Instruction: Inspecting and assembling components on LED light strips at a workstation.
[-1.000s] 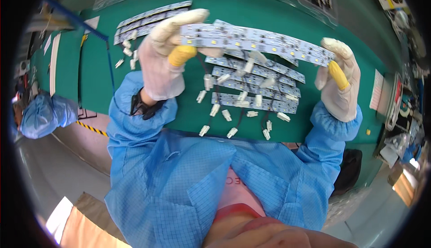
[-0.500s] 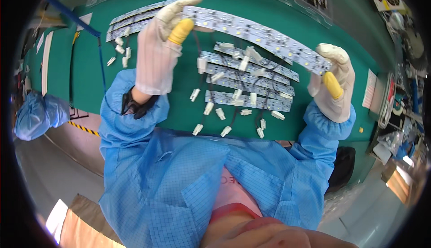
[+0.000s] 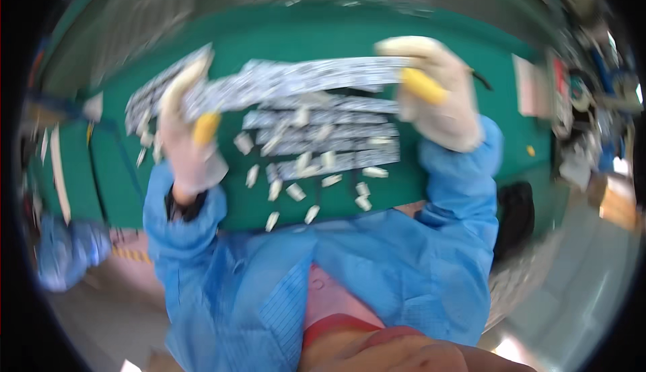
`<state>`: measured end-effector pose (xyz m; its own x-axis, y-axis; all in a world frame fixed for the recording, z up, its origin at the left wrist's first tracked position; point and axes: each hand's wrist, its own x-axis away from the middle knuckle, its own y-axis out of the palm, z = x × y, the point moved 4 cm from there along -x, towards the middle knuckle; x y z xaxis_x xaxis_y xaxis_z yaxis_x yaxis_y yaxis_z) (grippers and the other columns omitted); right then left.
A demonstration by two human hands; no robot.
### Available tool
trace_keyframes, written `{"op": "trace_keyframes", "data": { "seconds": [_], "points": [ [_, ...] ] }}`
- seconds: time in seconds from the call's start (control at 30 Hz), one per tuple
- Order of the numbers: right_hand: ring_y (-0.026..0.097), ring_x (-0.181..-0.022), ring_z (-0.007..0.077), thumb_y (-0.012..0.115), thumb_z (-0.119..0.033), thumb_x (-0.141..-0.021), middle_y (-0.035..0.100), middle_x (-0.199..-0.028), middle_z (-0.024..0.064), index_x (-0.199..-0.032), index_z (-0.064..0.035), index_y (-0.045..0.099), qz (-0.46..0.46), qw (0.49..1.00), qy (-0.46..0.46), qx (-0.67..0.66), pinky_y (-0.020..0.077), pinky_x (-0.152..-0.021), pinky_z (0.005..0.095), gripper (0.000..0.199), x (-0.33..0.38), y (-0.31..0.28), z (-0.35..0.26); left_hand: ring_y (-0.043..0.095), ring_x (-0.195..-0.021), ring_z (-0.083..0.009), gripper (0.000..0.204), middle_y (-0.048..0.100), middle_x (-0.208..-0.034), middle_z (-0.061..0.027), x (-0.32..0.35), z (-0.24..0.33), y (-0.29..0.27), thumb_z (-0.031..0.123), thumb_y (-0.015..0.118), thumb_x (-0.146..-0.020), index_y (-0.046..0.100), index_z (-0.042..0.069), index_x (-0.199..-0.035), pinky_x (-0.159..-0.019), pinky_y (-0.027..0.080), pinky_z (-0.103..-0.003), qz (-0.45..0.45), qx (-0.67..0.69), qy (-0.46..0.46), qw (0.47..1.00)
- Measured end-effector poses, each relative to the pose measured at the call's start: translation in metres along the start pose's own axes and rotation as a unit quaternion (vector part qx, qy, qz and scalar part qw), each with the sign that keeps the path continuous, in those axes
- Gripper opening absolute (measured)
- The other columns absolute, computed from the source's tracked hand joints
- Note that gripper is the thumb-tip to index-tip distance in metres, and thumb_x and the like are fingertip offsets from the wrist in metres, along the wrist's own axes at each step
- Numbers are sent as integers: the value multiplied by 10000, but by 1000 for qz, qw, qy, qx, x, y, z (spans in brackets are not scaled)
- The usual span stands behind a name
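Observation:
Between my two gloved hands stretches a long LED strip board (image 3: 303, 77), white with small parts on it, blurred by motion. My left hand (image 3: 188, 130) pinches its left end, and my right hand (image 3: 434, 96) grips its right end. Both gloves are whitish with yellow thumb covers. Below the held board, several more LED boards (image 3: 330, 160) lie in rows on the green mat (image 3: 471, 42). White connectors (image 3: 295, 192) on dark leads hang from them toward me. Beside my left hand is another group of LED boards (image 3: 142, 99), partly covered by that hand.
Clear plastic trays (image 3: 148, 19) stand along the far side of the bench. A paper sheet (image 3: 531, 84) lies at the right, near clutter on a side shelf. At the far left, a blue-covered item (image 3: 70, 251) sits by the bench edge.
The view has turned and blurred. The held board has gone from slanting down rightward to nearly level, its right end higher in view. Both hands keep their grip on it.

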<state>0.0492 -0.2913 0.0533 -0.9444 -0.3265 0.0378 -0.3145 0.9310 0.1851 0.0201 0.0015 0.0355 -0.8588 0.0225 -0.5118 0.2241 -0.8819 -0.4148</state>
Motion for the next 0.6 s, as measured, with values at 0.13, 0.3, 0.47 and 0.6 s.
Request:
{"op": "trace_keyframes", "data": {
  "seconds": [0.13, 0.3, 0.47, 0.6],
  "points": [
    [618, -665, 131, 579, -180, -871, 635, -916, 78, -1127, 5, 553, -100, 953, -60, 280, 500, -632, 262, 317, -17, -17, -7, 554, -986, -167, 340, 561, -1108, -105, 13, -27, 8, 129, 474, -914, 448, -34, -1211, -889, 429, -286, 44, 217, -137, 966],
    [618, -893, 242, 633, -193, -804, 655, -965, 113, -1120, -56, 591, 258, 781, -84, 563, 489, -793, 317, 348, -14, -190, -74, 572, -1010, -198, 530, 594, -1027, -111, 7, -26, 14, 375, 524, -914, 429, -34, -1236, -1023, 380, -385, -3, 301, -112, 947],
    [587, -1035, 312, 568, -292, -834, 626, -1080, 147, -1071, -76, 628, 556, 404, 235, 687, 482, -785, 485, 327, 97, -372, -120, 582, -1005, -203, 558, 606, -1012, -117, 6, -31, 23, 417, 507, -915, 424, -30, -1239, -1020, 382, -383, 18, 273, -126, 953],
    [630, -848, 335, 565, -239, -849, 640, -878, 200, -977, -70, 639, 477, 374, 146, 782, 479, -805, 434, 225, 153, -480, -78, 573, -1024, -201, 600, 599, -1038, -124, -3, -41, 28, 445, 533, -895, 415, -18, -1259, -997, 392, -344, 2, 274, -125, 954]
  ]
}}
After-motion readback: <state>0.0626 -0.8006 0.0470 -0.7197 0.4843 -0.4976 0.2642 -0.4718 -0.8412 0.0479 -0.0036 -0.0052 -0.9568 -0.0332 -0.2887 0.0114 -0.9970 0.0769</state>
